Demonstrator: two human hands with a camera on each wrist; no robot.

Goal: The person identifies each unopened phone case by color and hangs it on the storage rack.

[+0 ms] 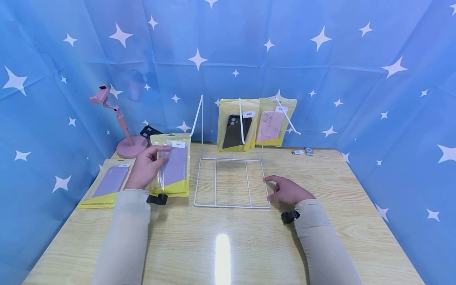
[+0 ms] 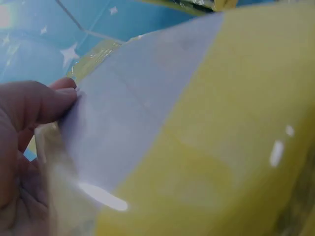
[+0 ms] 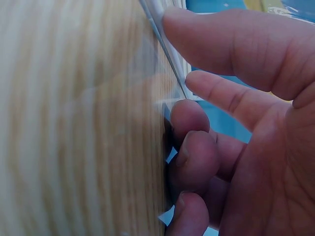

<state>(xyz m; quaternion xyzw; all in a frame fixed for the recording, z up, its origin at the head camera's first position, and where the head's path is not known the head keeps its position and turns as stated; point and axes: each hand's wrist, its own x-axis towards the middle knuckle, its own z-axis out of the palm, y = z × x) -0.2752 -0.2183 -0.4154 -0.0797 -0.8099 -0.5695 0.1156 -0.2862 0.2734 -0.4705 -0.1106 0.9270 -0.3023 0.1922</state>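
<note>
My left hand (image 1: 146, 168) pinches the left side of a bagged purple phone case (image 1: 174, 164), raised upright above the table. The bag's top right corner is close to the tip of the left prong on a white wire display rack (image 1: 231, 206). Up close in the left wrist view, the thumb lies at the edge of the glossy bag (image 2: 133, 108). My right hand (image 1: 286, 190) touches the right side of the rack's base with thumb and index finger; its other fingers are bent near the tabletop. Bagged black (image 1: 233, 132) and pink (image 1: 270, 126) phone cases hang from the rack's other prongs.
Another bagged purple case (image 1: 107, 186) lies on the table at the left. Behind it stand a pink phone stand (image 1: 130, 147) and a black object (image 1: 149, 131). Two small items, one white (image 1: 297, 152) and one blue-grey (image 1: 308, 151), lie at the back right. A blue starry curtain (image 1: 231, 47) surrounds the table.
</note>
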